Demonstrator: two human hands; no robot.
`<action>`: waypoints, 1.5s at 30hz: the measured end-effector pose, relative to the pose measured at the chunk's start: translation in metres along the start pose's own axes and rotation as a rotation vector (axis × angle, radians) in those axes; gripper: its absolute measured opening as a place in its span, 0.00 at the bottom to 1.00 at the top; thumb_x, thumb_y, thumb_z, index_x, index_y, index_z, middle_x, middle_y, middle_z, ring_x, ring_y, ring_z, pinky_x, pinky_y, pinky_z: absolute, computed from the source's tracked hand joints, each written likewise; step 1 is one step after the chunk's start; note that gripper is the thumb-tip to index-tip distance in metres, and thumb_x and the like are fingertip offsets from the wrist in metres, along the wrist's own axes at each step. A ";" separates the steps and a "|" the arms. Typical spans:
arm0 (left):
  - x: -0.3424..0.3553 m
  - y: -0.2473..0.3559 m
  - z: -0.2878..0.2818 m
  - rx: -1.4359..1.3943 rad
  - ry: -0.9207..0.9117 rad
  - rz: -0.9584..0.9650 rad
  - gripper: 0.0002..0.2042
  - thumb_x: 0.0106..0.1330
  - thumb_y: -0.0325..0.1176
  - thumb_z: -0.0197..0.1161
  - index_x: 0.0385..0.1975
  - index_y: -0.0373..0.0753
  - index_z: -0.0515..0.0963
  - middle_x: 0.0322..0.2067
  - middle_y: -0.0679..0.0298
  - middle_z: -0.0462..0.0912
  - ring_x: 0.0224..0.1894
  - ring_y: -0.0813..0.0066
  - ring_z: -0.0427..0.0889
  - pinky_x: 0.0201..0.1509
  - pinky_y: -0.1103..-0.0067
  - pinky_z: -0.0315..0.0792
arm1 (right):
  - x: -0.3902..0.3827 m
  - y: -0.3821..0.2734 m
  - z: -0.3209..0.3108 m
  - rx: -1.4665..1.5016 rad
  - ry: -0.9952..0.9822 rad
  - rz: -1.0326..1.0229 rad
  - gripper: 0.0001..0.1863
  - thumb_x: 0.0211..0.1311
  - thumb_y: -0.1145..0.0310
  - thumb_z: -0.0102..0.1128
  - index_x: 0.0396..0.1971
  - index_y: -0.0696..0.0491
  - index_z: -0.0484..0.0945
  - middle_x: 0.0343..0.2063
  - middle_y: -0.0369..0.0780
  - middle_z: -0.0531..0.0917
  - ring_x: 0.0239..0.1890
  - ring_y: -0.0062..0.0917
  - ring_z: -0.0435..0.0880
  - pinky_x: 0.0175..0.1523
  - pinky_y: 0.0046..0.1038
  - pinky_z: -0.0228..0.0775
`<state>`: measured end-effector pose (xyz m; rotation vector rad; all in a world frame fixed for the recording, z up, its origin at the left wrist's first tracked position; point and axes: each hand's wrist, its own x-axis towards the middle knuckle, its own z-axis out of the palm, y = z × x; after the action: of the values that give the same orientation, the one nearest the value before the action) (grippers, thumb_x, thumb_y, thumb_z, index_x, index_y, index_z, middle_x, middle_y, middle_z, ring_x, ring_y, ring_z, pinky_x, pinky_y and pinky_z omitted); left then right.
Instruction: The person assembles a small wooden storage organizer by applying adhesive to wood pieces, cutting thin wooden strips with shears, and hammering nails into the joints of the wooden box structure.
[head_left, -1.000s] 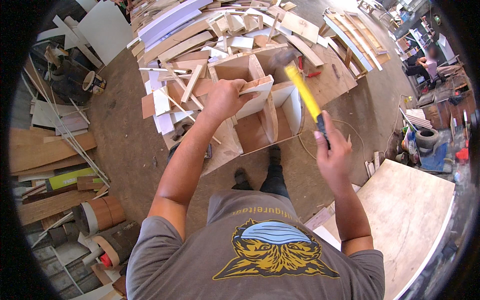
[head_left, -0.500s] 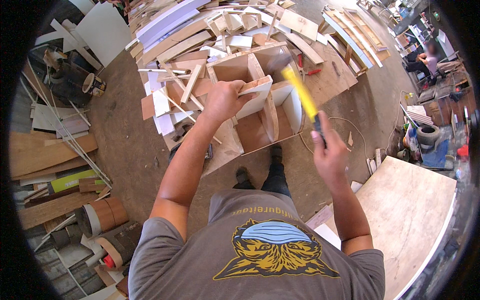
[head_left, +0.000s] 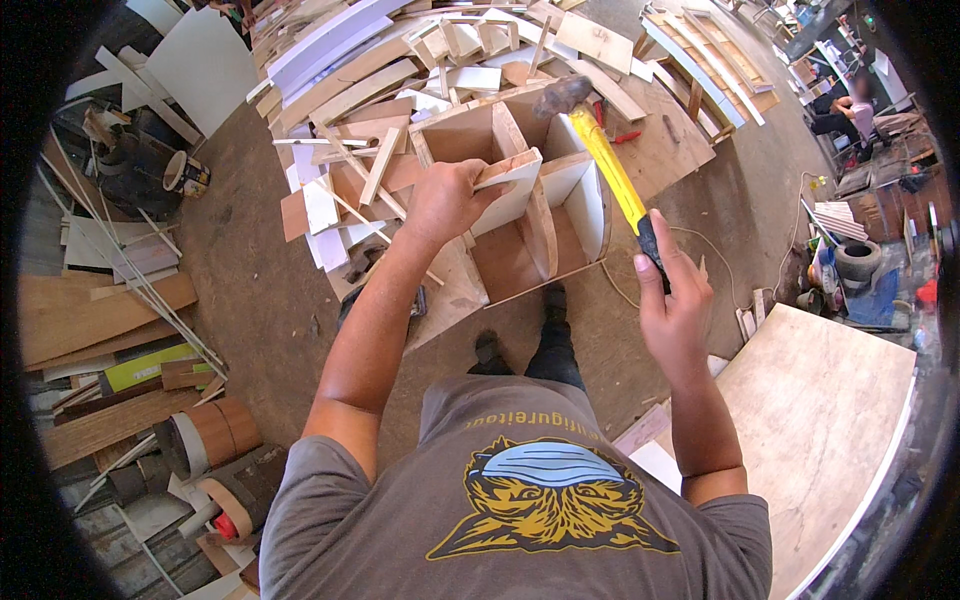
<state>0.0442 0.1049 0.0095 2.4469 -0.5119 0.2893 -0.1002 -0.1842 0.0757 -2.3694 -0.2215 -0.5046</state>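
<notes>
My left hand is closed around the end of a short board with a white face and bare wooden edge. That board stands within an open wooden box with several compartments, partly hiding its inside. In my right hand is a hammer, gripped by the black lower part of its yellow handle. The hammer's dark head hangs above the box's far right part, apart from the board. Whether a nail is in the board I cannot tell.
Red-handled pliers lie on the plywood worktop right of the box. Wood offcuts pile up left and behind. A large plywood sheet is at lower right, timber scraps at left. A person sits far right.
My right hand has shifted a little to the right with the hammer, whose head was blurred by motion and now shows clearly. My left hand and the board have hardly moved.
</notes>
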 end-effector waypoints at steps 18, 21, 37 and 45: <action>0.001 -0.001 0.002 -0.003 -0.036 -0.023 0.17 0.62 0.47 0.76 0.30 0.37 0.85 0.23 0.48 0.84 0.29 0.46 0.86 0.34 0.60 0.77 | -0.002 0.001 0.009 0.034 0.129 -0.065 0.26 0.73 0.65 0.63 0.69 0.43 0.76 0.29 0.48 0.82 0.30 0.46 0.84 0.37 0.43 0.77; 0.001 0.000 0.004 -0.020 -0.025 -0.025 0.17 0.62 0.46 0.76 0.30 0.37 0.85 0.23 0.48 0.84 0.29 0.46 0.86 0.33 0.60 0.77 | -0.018 0.019 0.024 -0.112 0.013 -0.020 0.27 0.73 0.64 0.62 0.71 0.42 0.74 0.28 0.48 0.81 0.29 0.46 0.84 0.36 0.44 0.77; -0.002 -0.001 0.007 -0.014 -0.043 -0.058 0.17 0.63 0.47 0.76 0.30 0.37 0.86 0.24 0.49 0.85 0.29 0.47 0.86 0.33 0.60 0.78 | -0.006 0.005 0.011 0.064 0.177 -0.085 0.29 0.72 0.67 0.63 0.72 0.40 0.73 0.28 0.47 0.81 0.29 0.44 0.84 0.34 0.43 0.75; -0.003 -0.008 0.014 -0.026 -0.051 -0.050 0.17 0.62 0.47 0.76 0.31 0.37 0.86 0.24 0.49 0.85 0.29 0.47 0.86 0.34 0.60 0.78 | -0.015 0.021 0.022 -0.254 -0.182 0.104 0.30 0.72 0.64 0.63 0.72 0.38 0.72 0.27 0.47 0.81 0.29 0.45 0.85 0.35 0.45 0.76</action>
<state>0.0457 0.1032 -0.0069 2.4429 -0.4727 0.1983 -0.1012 -0.1853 0.0424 -2.6620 -0.1208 -0.2806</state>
